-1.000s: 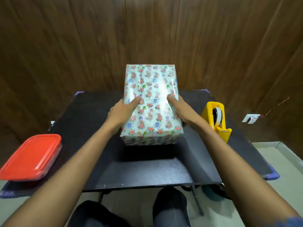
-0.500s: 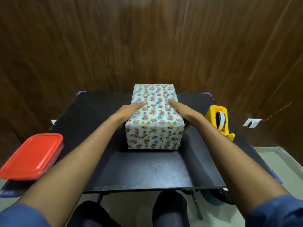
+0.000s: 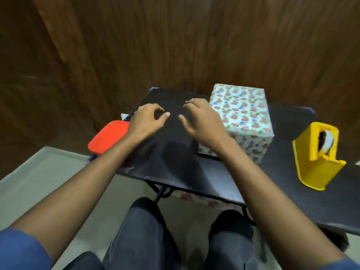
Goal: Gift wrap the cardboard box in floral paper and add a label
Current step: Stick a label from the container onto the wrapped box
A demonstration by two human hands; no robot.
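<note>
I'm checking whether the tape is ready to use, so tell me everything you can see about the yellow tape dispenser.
The yellow tape dispenser looks like glossy moulded plastic, a tall hooded body sloping down to a lower front lip. A roll, white and dark, sits in its slot. It stands upright on the black table near the right end, beside and apart from the floral wrapped box. Neither hand touches it. Whether a tape end is pulled out is too blurred to tell.

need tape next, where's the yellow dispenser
In the head view, the yellow tape dispenser stands on the black table, right of the wrapped box.
</note>
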